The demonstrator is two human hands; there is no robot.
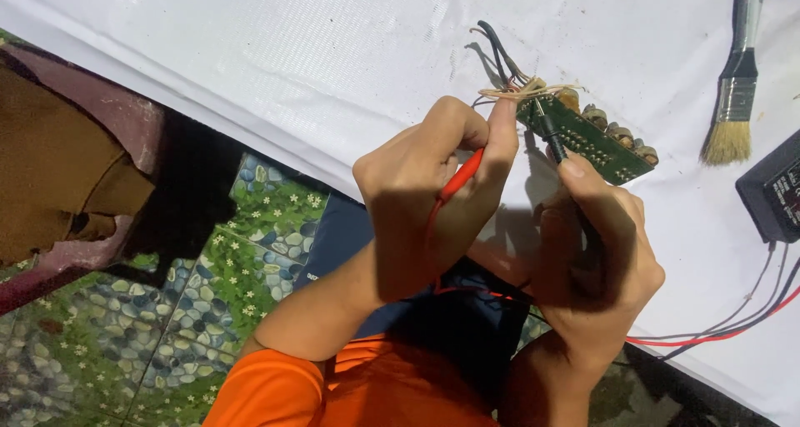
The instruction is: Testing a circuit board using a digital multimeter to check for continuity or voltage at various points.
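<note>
Left hand pinches red probe; right hand grips black probe, tip on green circuit board lying on white sheet, at 1 o'clock from the hands. Risk: black tip slips across close solder points, bridging them; the loose wire bundle at 11 o'clock of the board may snag.

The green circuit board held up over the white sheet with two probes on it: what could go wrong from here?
1. The black probe in the right hand may slip across the closely spaced solder points of the green circuit board and bridge two.
2. The left hand holds both board and red probe; the grip might loosen.
3. The loose red and black leads could snag.
</note>
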